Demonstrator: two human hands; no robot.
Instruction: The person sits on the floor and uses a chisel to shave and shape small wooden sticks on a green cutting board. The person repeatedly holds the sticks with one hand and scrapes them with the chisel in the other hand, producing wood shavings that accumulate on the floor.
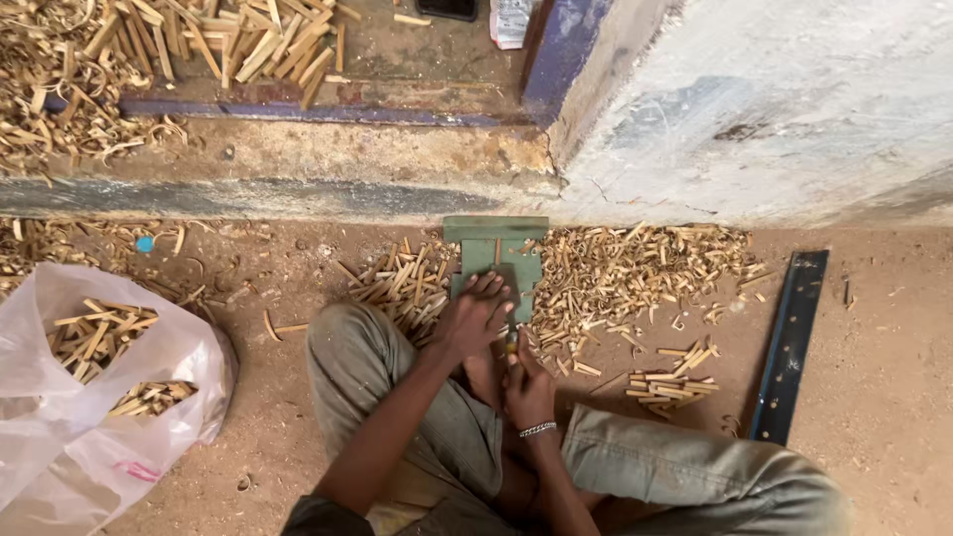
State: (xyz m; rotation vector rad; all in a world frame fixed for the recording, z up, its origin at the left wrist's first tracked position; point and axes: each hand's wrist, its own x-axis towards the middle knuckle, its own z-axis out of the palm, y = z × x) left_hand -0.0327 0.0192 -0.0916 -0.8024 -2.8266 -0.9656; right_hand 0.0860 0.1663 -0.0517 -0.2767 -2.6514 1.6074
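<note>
**Green metal jig under both hands, wood splints all round**

Green metal block tool (493,260) sits on the dirt floor (874,377) against the foot of the concrete step (298,164), long axis running straight away from the person, between the knees. L hand (475,316) lies on the near end of it, fingers curled down over the top; looks like pressing or gripping sthg there, but what's under the palm is hidden. R hand (526,387) is just behind and below, nearer the body, clenched round a small piece w/ a yellowish tip (511,343) pointing up twd the tool; can't tell if it's a splint or a handle. Metal bracelet (537,429) on that wrist. So L hand is the one on the tool, R feeds in from the near side.

Containers: clear plastic bag (60,437) at far left, mouth open, holding two heaps of cut wood sticks (94,333). Nothing else is contained. Loose piles: short sticks (402,283) just left of the tool, thin shavings and offcuts (625,273) to its right, small neat bundle (670,382) further right, near a dark metal bar (789,342) lying lengthwise on the floor. More sticks (248,45) up on the step.
</note>
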